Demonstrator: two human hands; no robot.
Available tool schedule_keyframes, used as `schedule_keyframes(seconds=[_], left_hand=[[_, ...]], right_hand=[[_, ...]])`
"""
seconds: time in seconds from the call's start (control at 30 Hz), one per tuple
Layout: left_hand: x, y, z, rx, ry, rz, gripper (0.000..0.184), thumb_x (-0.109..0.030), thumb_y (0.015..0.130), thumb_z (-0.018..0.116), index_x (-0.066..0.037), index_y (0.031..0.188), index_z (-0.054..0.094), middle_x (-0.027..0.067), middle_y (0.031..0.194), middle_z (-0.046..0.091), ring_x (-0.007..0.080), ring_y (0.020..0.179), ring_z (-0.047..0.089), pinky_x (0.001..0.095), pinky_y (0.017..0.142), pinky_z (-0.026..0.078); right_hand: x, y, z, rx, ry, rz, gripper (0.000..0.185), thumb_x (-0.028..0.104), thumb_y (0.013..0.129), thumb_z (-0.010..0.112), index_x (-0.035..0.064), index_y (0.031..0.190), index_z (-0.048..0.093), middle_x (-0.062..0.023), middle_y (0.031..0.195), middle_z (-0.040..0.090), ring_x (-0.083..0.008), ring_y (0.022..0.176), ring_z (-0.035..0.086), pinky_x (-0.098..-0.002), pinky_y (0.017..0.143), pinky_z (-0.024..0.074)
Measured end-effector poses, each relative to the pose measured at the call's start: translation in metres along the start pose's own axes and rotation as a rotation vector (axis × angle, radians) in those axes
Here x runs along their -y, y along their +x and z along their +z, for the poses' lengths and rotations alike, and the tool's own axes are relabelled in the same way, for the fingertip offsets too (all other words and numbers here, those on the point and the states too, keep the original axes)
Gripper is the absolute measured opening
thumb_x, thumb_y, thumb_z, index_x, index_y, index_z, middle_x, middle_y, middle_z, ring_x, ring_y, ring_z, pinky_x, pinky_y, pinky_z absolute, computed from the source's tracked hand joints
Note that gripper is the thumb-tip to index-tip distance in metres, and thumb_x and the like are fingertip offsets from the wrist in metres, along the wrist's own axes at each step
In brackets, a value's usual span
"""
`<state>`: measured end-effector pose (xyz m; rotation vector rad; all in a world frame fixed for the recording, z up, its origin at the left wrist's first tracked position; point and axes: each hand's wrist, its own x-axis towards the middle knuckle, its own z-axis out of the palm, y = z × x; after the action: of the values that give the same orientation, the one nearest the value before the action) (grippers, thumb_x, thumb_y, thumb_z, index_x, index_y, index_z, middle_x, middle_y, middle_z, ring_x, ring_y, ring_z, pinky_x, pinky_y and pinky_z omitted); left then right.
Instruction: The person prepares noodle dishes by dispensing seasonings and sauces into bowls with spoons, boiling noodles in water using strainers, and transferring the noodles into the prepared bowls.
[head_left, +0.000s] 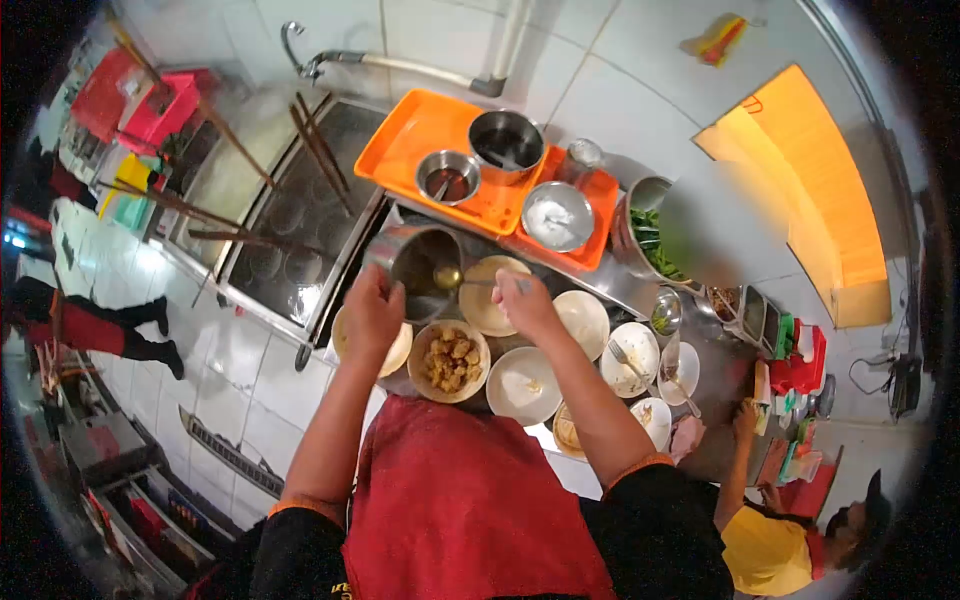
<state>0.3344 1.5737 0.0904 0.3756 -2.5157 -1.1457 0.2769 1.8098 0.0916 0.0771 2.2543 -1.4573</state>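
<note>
My left hand [374, 303] grips the rim side of a deep metal pot [402, 250], which is tilted toward me. In my right hand [522, 301] is the handle of a ladle [448, 277], its bowl at the pot's mouth. Below the ladle handle sits a pale bowl [488, 308]. Nearer to me, a bowl of brown food chunks [451, 361] stands beside a white bowl [525, 386]. Another bowl [398, 350] is partly hidden behind my left wrist.
An orange tray [408, 118] holds metal bowls behind the pot. Left is a steaming cooker [290, 240] with wooden sticks across it. Plates with cutlery [630, 358] and a pot of greens [650, 230] are right. A co-worker [775, 545] stands lower right.
</note>
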Motion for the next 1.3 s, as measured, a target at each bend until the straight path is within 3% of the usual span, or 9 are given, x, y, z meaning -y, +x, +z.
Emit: schedule_keyframes(seconds=[0.2, 0.3, 0.43, 0.63, 0.8, 0.93, 1.0, 1.2, 1.3], left_hand=[[0.046, 0.013, -0.065, -0.176, 0.030, -0.098, 0.020, -0.007, 0.077, 0.062, -0.002, 0.073, 0.043, 0.0106, 0.059, 0.044, 0.0223, 0.053, 0.044, 0.0348, 0.052, 0.037], [0.054, 0.005, -0.088, -0.207, -0.001, -0.184, 0.022, 0.000, 0.077, 0.059, -0.003, 0.074, 0.037, 0.0032, 0.064, 0.032, 0.0127, 0.061, 0.035, 0.0276, 0.055, 0.034], [0.056, -0.008, -0.103, -0.207, -0.024, -0.207, 0.020, -0.001, 0.078, 0.059, -0.004, 0.076, 0.040, 0.0014, 0.066, 0.034, 0.0108, 0.064, 0.035, 0.0261, 0.057, 0.034], [0.059, -0.010, -0.088, -0.251, -0.072, -0.188, 0.018, -0.003, 0.078, 0.061, -0.003, 0.073, 0.043, 0.0029, 0.061, 0.040, 0.0113, 0.057, 0.038, 0.0265, 0.053, 0.034], [0.048, 0.001, -0.069, -0.185, -0.014, -0.138, 0.020, -0.003, 0.077, 0.062, -0.003, 0.073, 0.042, 0.0069, 0.059, 0.042, 0.0154, 0.055, 0.040, 0.0292, 0.052, 0.035], [0.031, 0.005, -0.046, -0.073, -0.080, -0.049, 0.020, -0.005, 0.076, 0.063, -0.003, 0.072, 0.043, 0.0067, 0.058, 0.041, 0.0171, 0.054, 0.041, 0.0308, 0.052, 0.036], [0.005, 0.008, -0.036, 0.005, -0.026, -0.026, 0.020, -0.005, 0.076, 0.063, -0.003, 0.072, 0.043, 0.0075, 0.058, 0.041, 0.0176, 0.053, 0.041, 0.0319, 0.051, 0.035], [-0.028, 0.004, 0.011, 0.129, -0.058, 0.100, 0.021, -0.007, 0.075, 0.062, -0.003, 0.070, 0.042, 0.0106, 0.057, 0.042, 0.0213, 0.050, 0.040, 0.0354, 0.049, 0.035], [-0.039, 0.002, 0.029, 0.163, -0.037, 0.170, 0.019, -0.007, 0.075, 0.060, -0.003, 0.069, 0.042, 0.0107, 0.056, 0.041, 0.0206, 0.050, 0.040, 0.0351, 0.048, 0.035]], right_hand=[[-0.004, 0.046, 0.035, 0.057, -0.136, -0.088, 0.039, 0.033, 0.095, 0.045, 0.0035, 0.076, 0.061, -0.0114, 0.067, 0.061, -0.0251, 0.065, 0.060, -0.0382, 0.065, 0.0461], [-0.027, 0.056, 0.068, -0.087, -0.697, -0.460, 0.029, 0.030, 0.094, 0.047, 0.0040, 0.088, 0.056, -0.0147, 0.081, 0.063, -0.0340, 0.078, 0.061, -0.0472, 0.069, 0.0480], [-0.036, 0.055, 0.079, -0.161, -0.850, -0.753, 0.021, 0.025, 0.092, 0.053, 0.0068, 0.082, 0.054, -0.0107, 0.083, 0.060, -0.0328, 0.080, 0.058, -0.0442, 0.065, 0.0492], [-0.027, 0.058, 0.072, -0.151, -0.826, -0.786, 0.018, 0.023, 0.091, 0.054, 0.0065, 0.086, 0.055, -0.0111, 0.082, 0.060, -0.0323, 0.081, 0.057, -0.0436, 0.069, 0.0485], [-0.025, 0.044, 0.059, -0.174, -0.733, -0.553, 0.017, 0.021, 0.091, 0.054, 0.0053, 0.086, 0.056, -0.0139, 0.082, 0.061, -0.0333, 0.080, 0.058, -0.0436, 0.067, 0.0481], [0.011, -0.005, 0.032, -0.252, -0.123, -0.450, 0.016, 0.018, 0.090, 0.054, 0.0058, 0.084, 0.062, -0.0157, 0.076, 0.062, -0.0353, 0.072, 0.061, -0.0432, 0.066, 0.0490], [0.012, -0.018, 0.026, -0.322, -0.319, -0.835, 0.015, 0.019, 0.089, 0.054, 0.0073, 0.087, 0.063, -0.0147, 0.075, 0.063, -0.0353, 0.074, 0.061, -0.0432, 0.066, 0.0492], [-0.016, -0.017, 0.018, -0.197, -0.615, -0.611, 0.025, 0.029, 0.090, 0.052, 0.0078, 0.086, 0.064, -0.0175, 0.076, 0.063, -0.0353, 0.075, 0.062, -0.0474, 0.069, 0.0492], [-0.023, -0.024, 0.004, -0.154, -0.213, -0.094, 0.040, 0.034, 0.094, 0.045, 0.0037, 0.076, 0.062, -0.0181, 0.075, 0.065, -0.0343, 0.070, 0.062, -0.0468, 0.067, 0.0470]])
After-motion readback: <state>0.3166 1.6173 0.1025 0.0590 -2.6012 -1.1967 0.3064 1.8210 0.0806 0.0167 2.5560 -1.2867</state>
